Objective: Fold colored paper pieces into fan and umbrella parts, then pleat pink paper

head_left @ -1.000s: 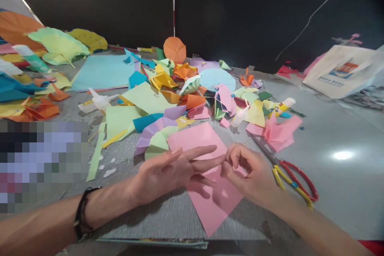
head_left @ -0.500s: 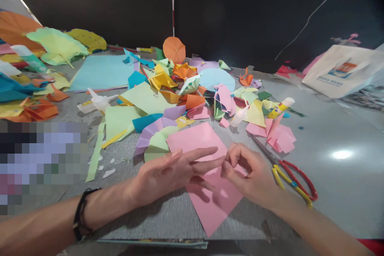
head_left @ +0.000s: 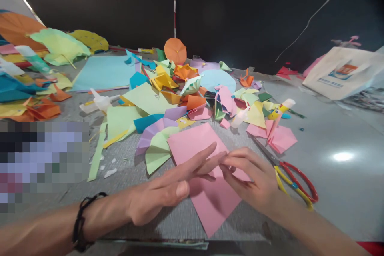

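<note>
My left hand (head_left: 177, 182) is stretched out over a pink sheet of paper (head_left: 192, 140), fingers extended, and it holds nothing. At its fingertips, my right hand (head_left: 255, 176) pinches a finger of the left hand between thumb and fingers; whether anything small lies between them is hidden. The pink sheet lies flat on the table under both hands, a corner toward me. Just right of my right hand rest scissors (head_left: 295, 184) with red and yellow handles. A pale green pleated paper fan (head_left: 159, 152) lies left of the sheet.
Folded and cut coloured papers (head_left: 163, 80) cover the table's middle. A glue stick (head_left: 282, 108) and pink paper pieces (head_left: 280, 134) lie at right, small glue bottles (head_left: 100, 102) at left. A blue sheet (head_left: 103, 72) is farther back. A white bag (head_left: 339, 72) stands far right.
My left hand has rolled from palm partly up to palm down, its thumb now toward me. My right fingers have shifted around the left fingertips. The pink sheet has stayed put.
</note>
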Tool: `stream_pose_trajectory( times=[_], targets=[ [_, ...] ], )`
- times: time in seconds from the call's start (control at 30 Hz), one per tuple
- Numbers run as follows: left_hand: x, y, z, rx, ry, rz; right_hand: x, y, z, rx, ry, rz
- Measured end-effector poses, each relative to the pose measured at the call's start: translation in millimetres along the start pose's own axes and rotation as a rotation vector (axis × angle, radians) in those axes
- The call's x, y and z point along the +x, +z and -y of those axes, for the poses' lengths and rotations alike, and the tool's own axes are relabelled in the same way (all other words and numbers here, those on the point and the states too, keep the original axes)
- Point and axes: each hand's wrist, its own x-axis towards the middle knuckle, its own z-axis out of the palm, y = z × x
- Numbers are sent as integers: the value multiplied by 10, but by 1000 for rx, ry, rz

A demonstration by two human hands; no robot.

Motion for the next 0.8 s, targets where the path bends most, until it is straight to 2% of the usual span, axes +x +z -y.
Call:
stream_pose_trajectory(
  times=[0.27,0.4,0.57,0.8],
  targets=[
    [1,19,-40,29,-48,-5,-77,-2,-13,-17,31,36],
    [-19,14,-5,34,-40,-7,-57,9,8,40,49,-5],
    [-41,-38,34,76,18,32,-36,-17,13,-15,20,74],
    [28,-39,48,48,40,45,-77,-23,-16,-48,-27,74]
  ],
)
